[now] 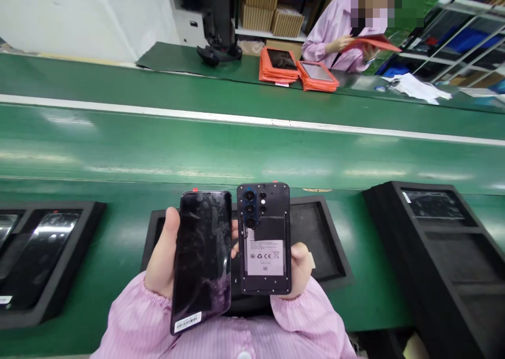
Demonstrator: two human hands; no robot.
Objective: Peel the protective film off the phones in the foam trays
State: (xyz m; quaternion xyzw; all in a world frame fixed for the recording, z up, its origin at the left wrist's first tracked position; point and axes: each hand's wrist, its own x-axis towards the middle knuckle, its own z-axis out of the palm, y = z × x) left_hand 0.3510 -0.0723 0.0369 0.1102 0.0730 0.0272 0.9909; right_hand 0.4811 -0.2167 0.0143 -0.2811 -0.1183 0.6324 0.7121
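Note:
My left hand (pixel 163 256) is closed round a smartphone (pixel 203 243) whose dark, smudged screen faces me; a white barcode label (pixel 188 322) sits at its bottom edge. In my right hand (pixel 302 267) is a second phone (pixel 270 227), its inner back showing. Camera lenses, small screws and a pale printed battery label (pixel 266 256) are visible on it. The two phones are held upright side by side, a little apart. Behind them lies a black foam tray (pixel 343 264) on the green bench, partly hidden by my hands. Fingers behind the phones are mostly covered.
At left, a foam tray (pixel 74 243) holds dark phones. Stacked foam trays (pixel 437 275) stand at right, a screen in the top slot. Beyond the conveyor belt (pixel 252 148), orange packs (pixel 278 67) and a black device (pixel 219 53) lie near a co-worker in pink (pixel 327 25).

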